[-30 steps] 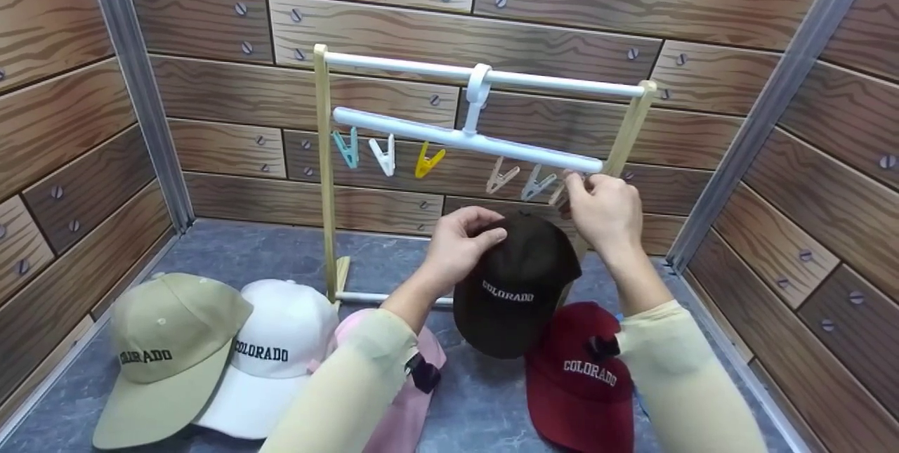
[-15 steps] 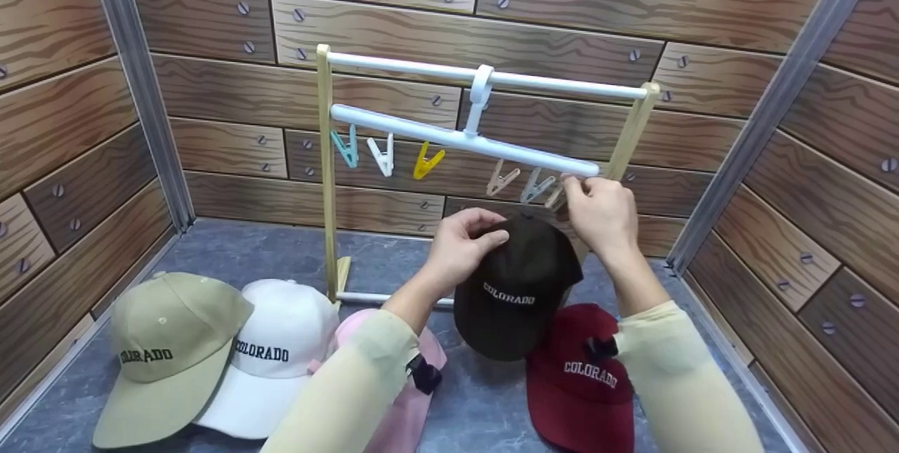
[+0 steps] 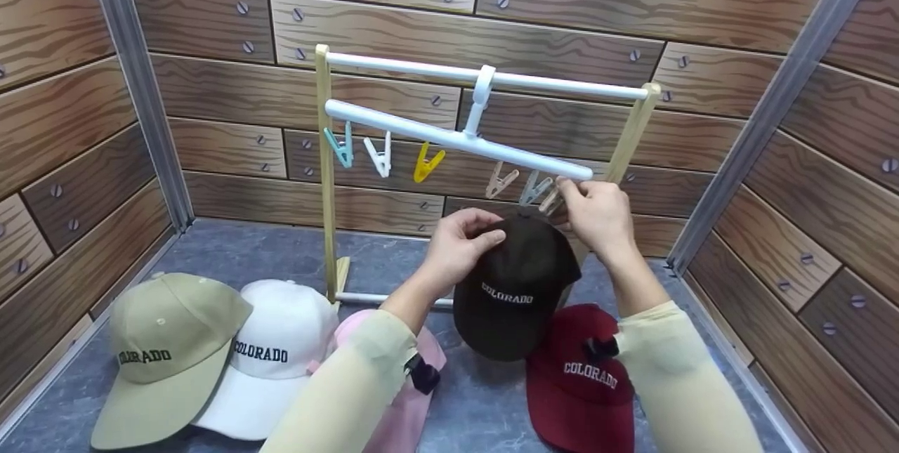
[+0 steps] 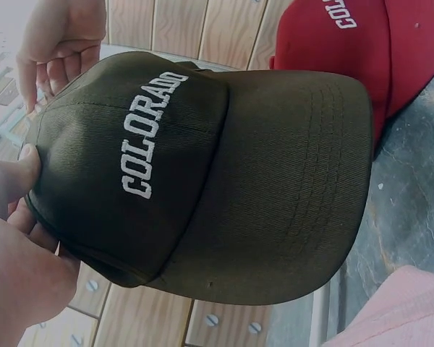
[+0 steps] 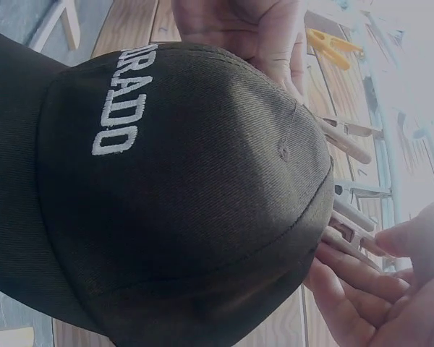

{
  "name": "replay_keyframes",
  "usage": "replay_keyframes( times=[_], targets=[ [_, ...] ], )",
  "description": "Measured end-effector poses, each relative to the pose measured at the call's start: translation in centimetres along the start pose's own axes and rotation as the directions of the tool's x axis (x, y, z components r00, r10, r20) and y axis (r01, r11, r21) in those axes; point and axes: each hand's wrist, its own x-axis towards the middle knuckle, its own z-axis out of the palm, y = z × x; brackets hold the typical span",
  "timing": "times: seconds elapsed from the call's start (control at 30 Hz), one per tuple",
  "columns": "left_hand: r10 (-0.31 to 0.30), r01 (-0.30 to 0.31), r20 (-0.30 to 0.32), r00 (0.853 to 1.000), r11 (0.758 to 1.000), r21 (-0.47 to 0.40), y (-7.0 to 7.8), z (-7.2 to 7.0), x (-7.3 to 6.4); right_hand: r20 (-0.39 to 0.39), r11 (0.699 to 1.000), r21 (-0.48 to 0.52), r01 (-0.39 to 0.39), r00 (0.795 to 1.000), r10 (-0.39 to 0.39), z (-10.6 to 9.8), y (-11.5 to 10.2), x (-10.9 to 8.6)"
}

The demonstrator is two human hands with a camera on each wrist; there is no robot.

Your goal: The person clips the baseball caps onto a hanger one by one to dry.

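A dark brown cap (image 3: 509,263) lettered COLORADO hangs in the air, brim down, below the right half of a pale blue clip hanger (image 3: 421,131). My left hand (image 3: 456,246) pinches the cap's crown at its left side, thumb in front. My right hand (image 3: 600,218) pinches the rightmost beige clip (image 5: 351,235) between thumb and fingers, close to the top of the cap. Beside it hang a pale blue clip (image 3: 536,188) and a pinkish clip (image 3: 501,180). Whether the clips touch the cap cannot be told.
The hanger hooks on a rack's white rail (image 3: 400,65). Yellow (image 3: 428,162), white (image 3: 380,154) and teal (image 3: 340,145) clips hang left. On the grey floor lie khaki (image 3: 172,326), white (image 3: 281,330), pink (image 3: 400,411) and red (image 3: 579,383) caps.
My right hand has shifted slightly left and down with the beige clip. The hanger tilts more, its right end lower and its left end higher. The brown cap has barely moved.
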Motion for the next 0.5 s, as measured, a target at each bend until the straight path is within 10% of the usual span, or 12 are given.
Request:
replay_keyframes(
  times=[0.5],
  targets=[
    [-0.018, 0.017, -0.007, 1.000, 0.999, -0.041, -0.30, -0.39, -0.20, 0.150, 0.948, 0.297, -0.111, 0.986, 0.068, 0.76, 0.15, -0.13]
  ],
)
